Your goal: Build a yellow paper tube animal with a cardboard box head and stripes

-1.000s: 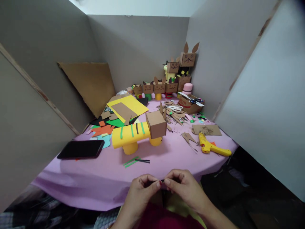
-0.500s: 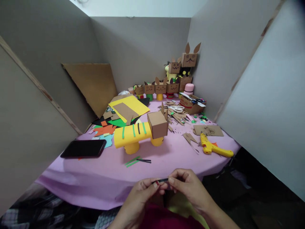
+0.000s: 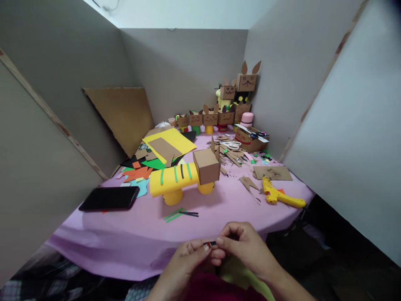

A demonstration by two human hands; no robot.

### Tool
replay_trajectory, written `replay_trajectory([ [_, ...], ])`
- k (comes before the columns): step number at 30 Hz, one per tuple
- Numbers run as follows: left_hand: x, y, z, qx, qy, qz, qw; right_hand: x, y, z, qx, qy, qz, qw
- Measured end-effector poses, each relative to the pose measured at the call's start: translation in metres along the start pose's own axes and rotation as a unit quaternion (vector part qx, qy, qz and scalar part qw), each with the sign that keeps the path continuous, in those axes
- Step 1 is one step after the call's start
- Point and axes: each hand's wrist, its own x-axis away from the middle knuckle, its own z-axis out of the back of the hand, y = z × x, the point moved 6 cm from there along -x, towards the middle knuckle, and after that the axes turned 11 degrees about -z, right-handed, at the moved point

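Between my two hands, close to the table's front edge, is a short black paper strip [image 3: 212,243]. My left hand [image 3: 194,256] pinches its left end between thumb and fingers, and my right hand [image 3: 240,246] grips the other end. Beyond them stands a yellow paper animal body [image 3: 171,179] on rolled yellow legs, with green and black stripes across its back. A brown cardboard box head [image 3: 206,165] with upright ears sits at its right end. Loose green strips [image 3: 174,215] and black strips [image 3: 189,214] lie on the pink tablecloth [image 3: 134,238] in front of it.
A phone [image 3: 109,198] lies at left, and a yellow glue gun [image 3: 280,194] at right beside a cardboard piece [image 3: 273,172]. Coloured paper sheets [image 3: 184,142] and white scissors [image 3: 231,145] lie farther back. Several cardboard animal figures [image 3: 210,118] line the rear near a box of tools [image 3: 249,142].
The view has tilted slightly upward. My hands have drawn a little closer together, still holding the black strip, which shows more clearly now.
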Motion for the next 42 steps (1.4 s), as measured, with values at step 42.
replay_trajectory([
  [42,-0.063,0.024,-0.016,-0.717,-0.068,-0.472,0.508,-0.067,-0.016,0.062,0.435,0.110,0.031,0.893],
])
